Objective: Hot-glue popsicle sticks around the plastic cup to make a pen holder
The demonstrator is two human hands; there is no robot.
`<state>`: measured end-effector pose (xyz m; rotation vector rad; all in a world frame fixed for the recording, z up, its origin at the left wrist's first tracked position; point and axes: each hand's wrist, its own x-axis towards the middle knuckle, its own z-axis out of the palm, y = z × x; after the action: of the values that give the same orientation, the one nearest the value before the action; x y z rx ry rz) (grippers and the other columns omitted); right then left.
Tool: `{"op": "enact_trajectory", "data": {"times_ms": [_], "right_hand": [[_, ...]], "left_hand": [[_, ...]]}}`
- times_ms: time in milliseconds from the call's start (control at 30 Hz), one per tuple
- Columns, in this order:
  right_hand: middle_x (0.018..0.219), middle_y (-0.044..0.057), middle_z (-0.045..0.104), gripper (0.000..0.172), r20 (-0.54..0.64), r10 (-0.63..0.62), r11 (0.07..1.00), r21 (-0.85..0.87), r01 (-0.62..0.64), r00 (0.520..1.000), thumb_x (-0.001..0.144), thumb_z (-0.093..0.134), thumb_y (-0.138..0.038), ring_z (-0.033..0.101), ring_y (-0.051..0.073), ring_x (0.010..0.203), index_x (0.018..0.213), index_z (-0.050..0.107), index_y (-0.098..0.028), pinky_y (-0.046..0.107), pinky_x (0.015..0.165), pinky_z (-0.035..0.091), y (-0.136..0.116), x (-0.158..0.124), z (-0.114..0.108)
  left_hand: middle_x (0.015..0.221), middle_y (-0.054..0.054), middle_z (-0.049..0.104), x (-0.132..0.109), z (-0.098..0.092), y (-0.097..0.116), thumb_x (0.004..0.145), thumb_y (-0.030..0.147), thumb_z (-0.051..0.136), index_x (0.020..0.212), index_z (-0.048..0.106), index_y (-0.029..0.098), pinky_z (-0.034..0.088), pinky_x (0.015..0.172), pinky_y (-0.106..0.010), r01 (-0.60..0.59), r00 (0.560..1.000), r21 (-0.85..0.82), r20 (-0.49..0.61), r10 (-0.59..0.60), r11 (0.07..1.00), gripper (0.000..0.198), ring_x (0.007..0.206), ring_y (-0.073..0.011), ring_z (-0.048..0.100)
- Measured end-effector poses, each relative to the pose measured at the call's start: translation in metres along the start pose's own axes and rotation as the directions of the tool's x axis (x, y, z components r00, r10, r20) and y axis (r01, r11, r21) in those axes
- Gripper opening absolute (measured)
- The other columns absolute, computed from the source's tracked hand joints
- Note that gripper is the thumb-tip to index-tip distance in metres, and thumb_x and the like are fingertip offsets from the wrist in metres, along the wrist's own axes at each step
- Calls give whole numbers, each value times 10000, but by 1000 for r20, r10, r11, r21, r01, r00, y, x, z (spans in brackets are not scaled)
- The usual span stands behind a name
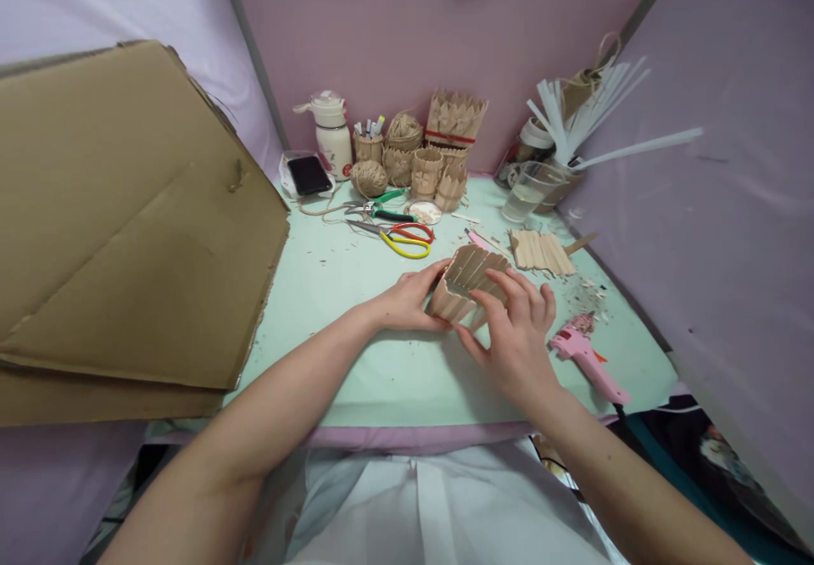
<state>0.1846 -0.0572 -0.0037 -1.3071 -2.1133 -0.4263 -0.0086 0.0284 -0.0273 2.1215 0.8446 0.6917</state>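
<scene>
Between my hands, low over the front of the table, is a tilted open-topped container of pale wooden sticks [474, 266], set side by side as its walls. My left hand [413, 300] clasps its left side, with the thumb low near the front. My right hand [516, 332] holds the right side, the fingers curved over the rim and the thumb at the front edge. Part of the container is hidden behind the right fingers. To the right of that hand lies a pink glue gun [590, 363], and beyond it a flat panel of sticks [540, 251].
Yellow-and-red-handled scissors [407, 238] and green-handled pliers [385, 206] lie behind the container. A clear plastic cup [526, 196] stands back right. Twine balls [369, 178], a white bottle [333, 141] and a phone [309, 176] stand or lie behind. Large cardboard [140, 226] occupies the left.
</scene>
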Motion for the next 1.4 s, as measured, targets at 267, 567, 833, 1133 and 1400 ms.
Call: {"op": "enact_trajectory", "data": {"times_ms": [267, 567, 833, 1133, 1400], "right_hand": [[1327, 135, 569, 79, 28, -22, 1000, 13, 21, 999, 883, 648, -282, 434, 326, 1334, 892, 616, -211, 596, 1148, 200, 5, 13, -7], [1301, 130, 599, 66, 91, -16, 999, 38, 13, 996, 914, 584, -244, 430, 306, 1335, 868, 619, -210, 592, 1148, 179, 6, 14, -6], [1291, 120, 611, 97, 108, -5, 999, 53, -1, 994, 918, 565, -231, 434, 295, 1329, 845, 628, -214, 589, 1144, 183, 7, 16, -6], [1282, 102, 626, 174, 111, -3, 998, 66, -5, 994, 950, 522, -224, 443, 285, 1316, 816, 631, -215, 589, 1156, 172, 6, 17, -6], [1408, 152, 516, 396, -22, 169, 973, 164, -164, 985, 990, 471, -358, 468, 308, 1306, 1365, 494, -235, 547, 1095, 320, 24, 15, -25]], "left_hand": [[1475, -83, 510, -2, 0, 2, 633, 383, 786, 1508, 294, 229, 429, 1068, -432, 14, 1000, 13, 6, -14, 1000, 1016, 1303, -332, 525], [1468, -89, 508, -1, 2, 0, 614, 370, 797, 1492, 302, 229, 423, 1070, -439, 2, 1000, 35, -5, -1, 999, 1018, 1288, -330, 534], [1468, -79, 508, -1, 1, 0, 611, 368, 793, 1496, 294, 247, 418, 1073, -453, 8, 1000, 41, -3, -8, 999, 1024, 1285, -332, 535], [1486, -96, 486, -1, 2, -1, 596, 366, 805, 1513, 276, 226, 429, 1068, -451, 9, 1000, 61, -2, -9, 998, 1068, 1311, -336, 512], [1579, -112, 378, -1, 1, -1, 590, 372, 820, 1554, 208, 263, 332, 1144, -510, 28, 999, 87, 32, -31, 996, 1147, 1393, -376, 428]]}}
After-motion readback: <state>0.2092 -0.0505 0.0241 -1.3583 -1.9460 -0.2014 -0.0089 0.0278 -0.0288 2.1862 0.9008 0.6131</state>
